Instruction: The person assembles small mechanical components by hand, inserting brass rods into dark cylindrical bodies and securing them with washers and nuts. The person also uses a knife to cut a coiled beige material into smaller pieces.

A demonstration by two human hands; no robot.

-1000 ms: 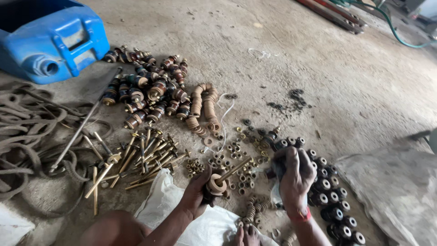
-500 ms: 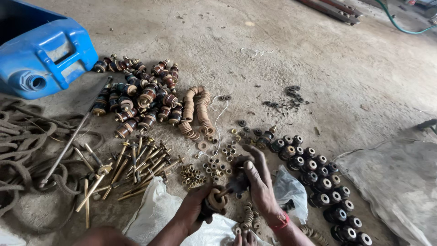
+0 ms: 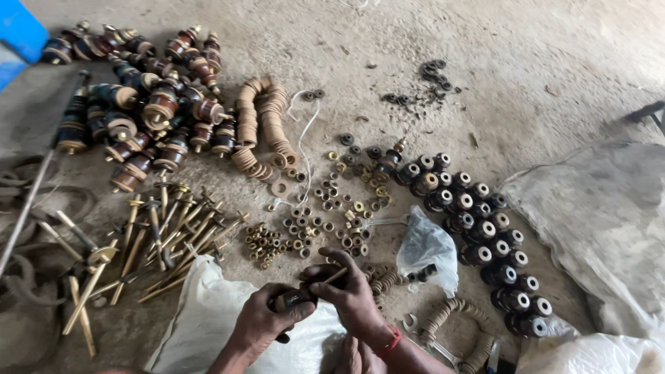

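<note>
Holding a dark round part [image 3: 289,300] clenched in my left hand [image 3: 267,317], I have my right hand [image 3: 350,291] pinching a thin brass rod [image 3: 334,278] at that part, both low over the white sack [image 3: 201,312]. I judge this the fitting step: rod going into the part. Next calls for keeping the rod square to the bore; loose brass nuts [image 3: 267,242] lie just beyond my hands, black bushings [image 3: 485,228] off to the right.
</note>
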